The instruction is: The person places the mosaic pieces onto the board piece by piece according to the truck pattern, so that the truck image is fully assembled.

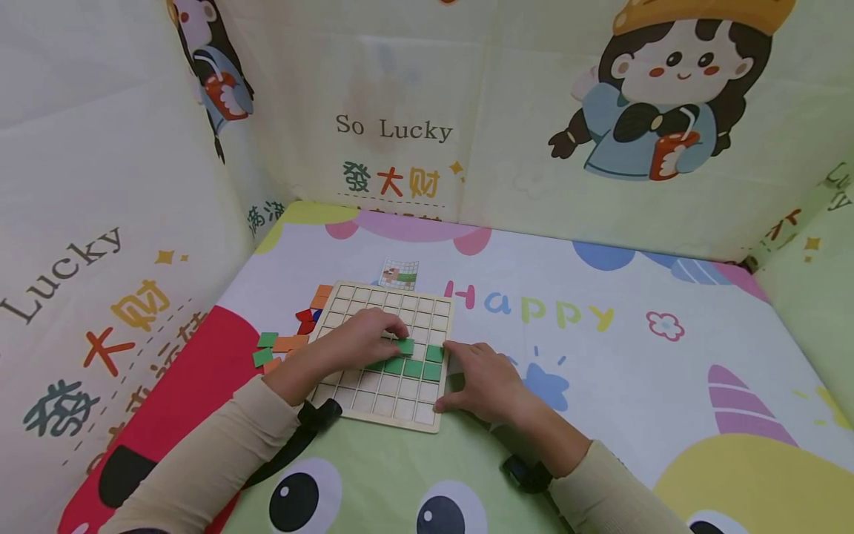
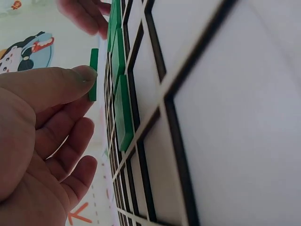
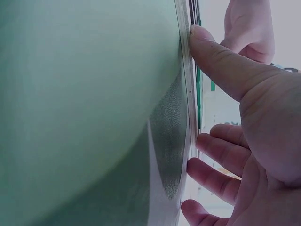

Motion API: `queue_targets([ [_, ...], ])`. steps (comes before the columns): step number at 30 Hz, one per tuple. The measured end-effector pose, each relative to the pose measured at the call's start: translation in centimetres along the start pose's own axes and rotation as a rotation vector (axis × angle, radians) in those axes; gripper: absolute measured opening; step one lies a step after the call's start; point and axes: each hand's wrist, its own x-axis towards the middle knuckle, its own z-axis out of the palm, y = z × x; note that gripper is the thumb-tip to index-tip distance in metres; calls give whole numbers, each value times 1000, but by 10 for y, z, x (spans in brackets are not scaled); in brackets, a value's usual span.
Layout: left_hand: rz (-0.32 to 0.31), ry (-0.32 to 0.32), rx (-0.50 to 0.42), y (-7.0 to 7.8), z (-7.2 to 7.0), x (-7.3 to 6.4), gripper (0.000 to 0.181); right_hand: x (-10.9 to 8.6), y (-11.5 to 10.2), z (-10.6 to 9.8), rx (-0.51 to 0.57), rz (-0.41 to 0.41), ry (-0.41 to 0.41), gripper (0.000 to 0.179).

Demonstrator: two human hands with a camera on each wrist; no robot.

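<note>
My left hand point(image 1: 363, 337) is over the middle of a pale wooden grid board point(image 1: 383, 405) and pinches a green square tile point(image 2: 94, 56) between thumb and fingertip. In the left wrist view that tile stands a little apart from the board's face. Several green tiles point(image 1: 412, 368) lie in a row of the board's squares, and one more green tile point(image 1: 434, 354) lies in the row above at the right edge. My right hand point(image 1: 490, 382) rests against the board's right edge, thumb near the lower corner and fingers spread higher up; it holds no tile.
Left of the board lie loose orange tiles point(image 1: 290, 343), green tiles point(image 1: 267, 340) and red pieces point(image 1: 305, 319), with a bit of blue beside them. Behind the board is a small card point(image 1: 400, 275) with a gridded picture. A printed cloth point(image 1: 600, 371) covers the table; printed sheets point(image 1: 507, 89) hang around it.
</note>
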Motion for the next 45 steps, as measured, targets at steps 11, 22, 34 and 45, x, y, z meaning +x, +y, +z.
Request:
queue_targets([
  [11,-8,-17,28,5,4,5,24,0,0,0,-4,-7,11,92],
  [22,7,-31,40,9,6,7,24,0,0,-1,4,-9,12,91],
  [34,17,-45,39,8,10,12,22,-1,0,-1,3,-7,15,92],
  [45,-2,-27,33,5,7,9,27,0,0,0,1,-7,13,92],
])
